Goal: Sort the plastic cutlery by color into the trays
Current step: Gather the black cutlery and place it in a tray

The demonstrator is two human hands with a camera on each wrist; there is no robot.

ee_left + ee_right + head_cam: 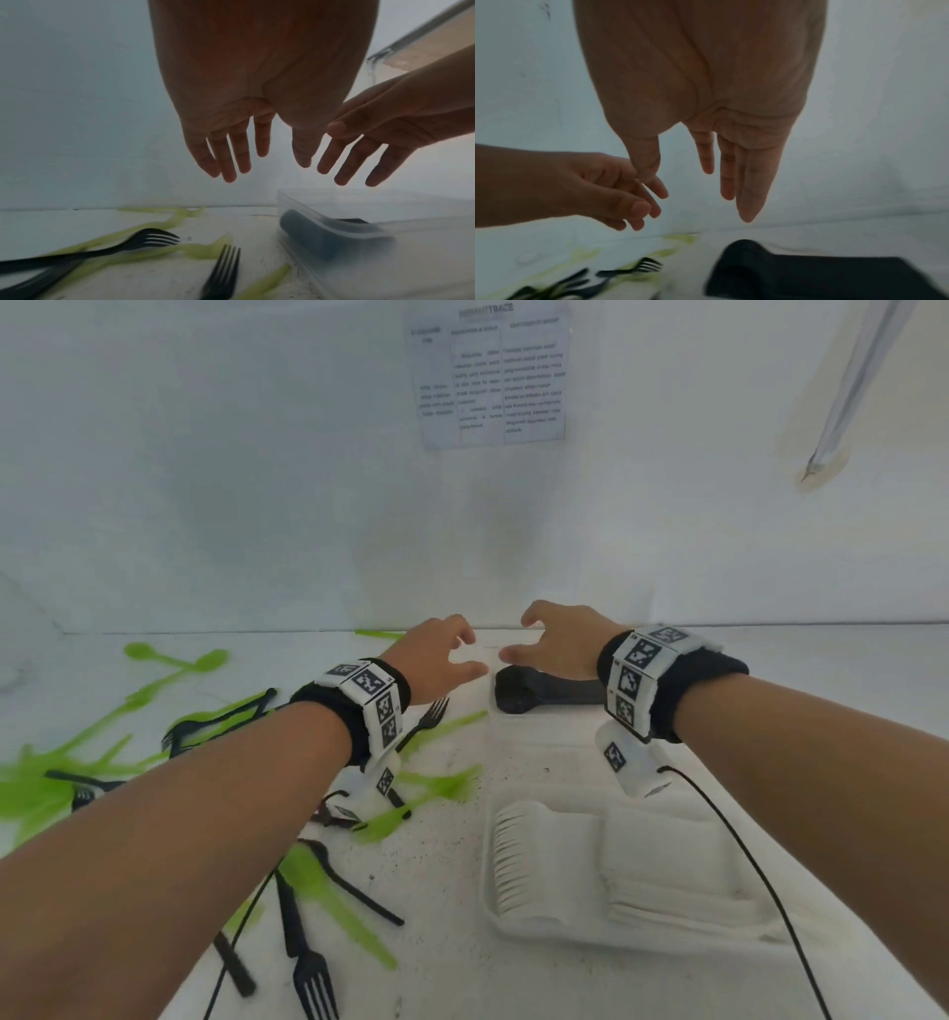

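- Green and black cutlery point(287, 860) — scattered on tabletop point(441, 814), left.
- Left hand point(436, 654), right hand point(554, 639) — fingers spread, empty, above black stack point(539, 693).
- White cutlery — in near tray point(493, 916).

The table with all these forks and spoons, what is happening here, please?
A person is sorting plastic cutlery by color. Both hands are empty and open, the left hand and right hand held close together above the far tray, which holds a stack of black cutlery. A nearer tray already holds white cutlery. Green cutlery and black forks lie mixed and loose on the table, left of the trays, not yet sorted.
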